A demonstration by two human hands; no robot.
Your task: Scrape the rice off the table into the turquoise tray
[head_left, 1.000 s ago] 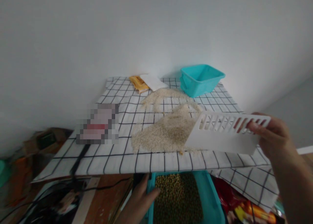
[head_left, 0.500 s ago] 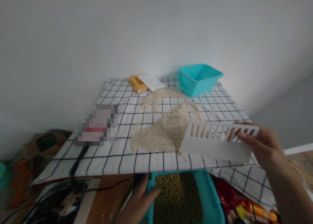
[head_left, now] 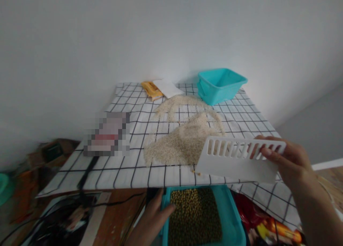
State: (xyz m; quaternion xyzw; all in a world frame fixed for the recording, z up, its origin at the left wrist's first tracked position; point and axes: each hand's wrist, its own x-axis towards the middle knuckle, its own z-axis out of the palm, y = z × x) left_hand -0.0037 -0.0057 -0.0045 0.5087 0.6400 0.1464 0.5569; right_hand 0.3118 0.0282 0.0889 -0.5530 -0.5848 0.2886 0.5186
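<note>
My right hand [head_left: 292, 163] is closed round the right end of a white plastic panel [head_left: 235, 163] with a row of slots along its top. The panel stands tilted near the table's front edge, its left end beside a spread heap of pale rice-like grains [head_left: 177, 144]. A few yellow beans [head_left: 197, 173] lie by that end. Below the edge, my left hand [head_left: 155, 215] grips the left wall of a teal bin [head_left: 234, 217], thumb over its rim. Round yellowish beans [head_left: 191, 213] fill much of this bin. The left fingers are partly hidden.
On the checked tablecloth [head_left: 131, 138], an open teal basket [head_left: 221, 87] stands at the back right. A yellow packet [head_left: 152, 90] and white sheet [head_left: 167, 87] lie at the back. A blurred-out flat item [head_left: 107, 133] is at left. Red packaging [head_left: 246, 210] lies below right.
The view has shifted slightly. The panel's left end sits a little farther from the loose beans, which show more plainly. Both hands keep their holds.
</note>
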